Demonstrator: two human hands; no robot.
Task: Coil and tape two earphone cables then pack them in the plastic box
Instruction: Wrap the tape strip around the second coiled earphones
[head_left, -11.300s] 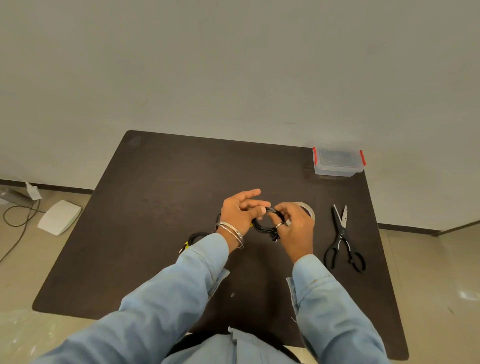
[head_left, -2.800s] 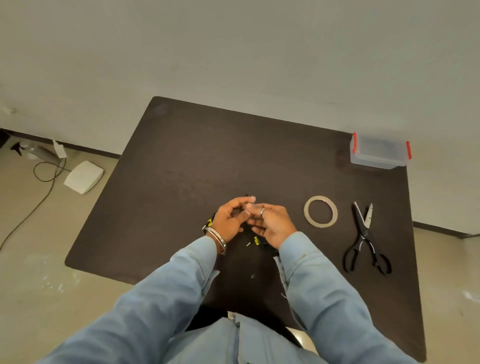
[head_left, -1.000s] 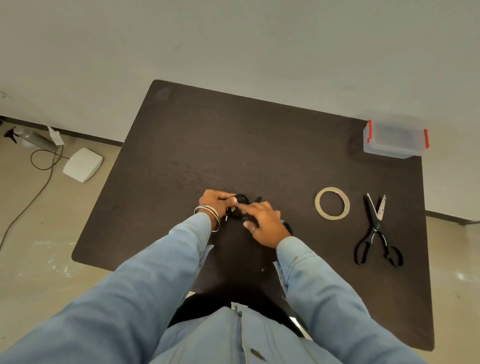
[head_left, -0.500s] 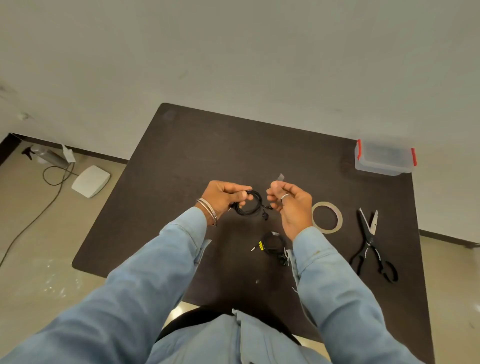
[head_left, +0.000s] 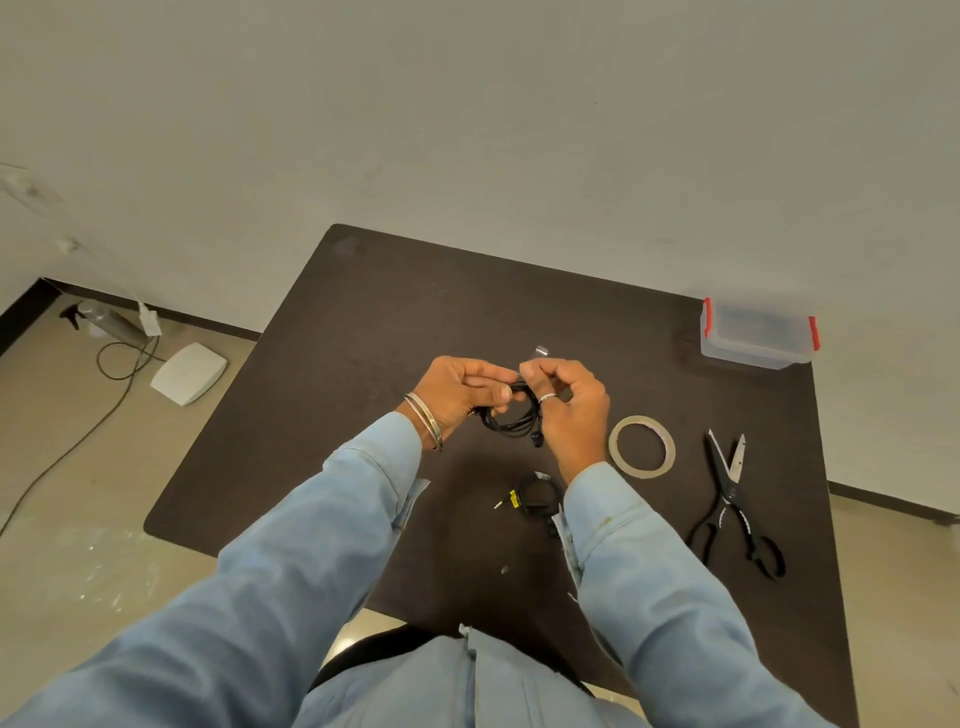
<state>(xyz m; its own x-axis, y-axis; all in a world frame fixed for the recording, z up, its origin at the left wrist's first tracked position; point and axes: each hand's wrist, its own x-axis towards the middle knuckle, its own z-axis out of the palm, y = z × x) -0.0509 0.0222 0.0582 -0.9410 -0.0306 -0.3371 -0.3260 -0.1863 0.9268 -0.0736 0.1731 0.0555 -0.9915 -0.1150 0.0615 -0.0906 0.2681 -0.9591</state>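
Light blue shirt sleeves (head_left: 322, 525), metal bangles (head_left: 423, 418), perhaps a silver ring (head_left: 547, 398).

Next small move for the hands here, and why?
Probably wrap the tape strip pinched by the right hand around the cable coil the left hand holds: it stands free above the coil, while the other coil lies on the table.

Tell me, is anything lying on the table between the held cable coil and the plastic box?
Nothing visible: the table between the held coil and the closed plastic box is bare; tape roll and scissors lie nearer the person.
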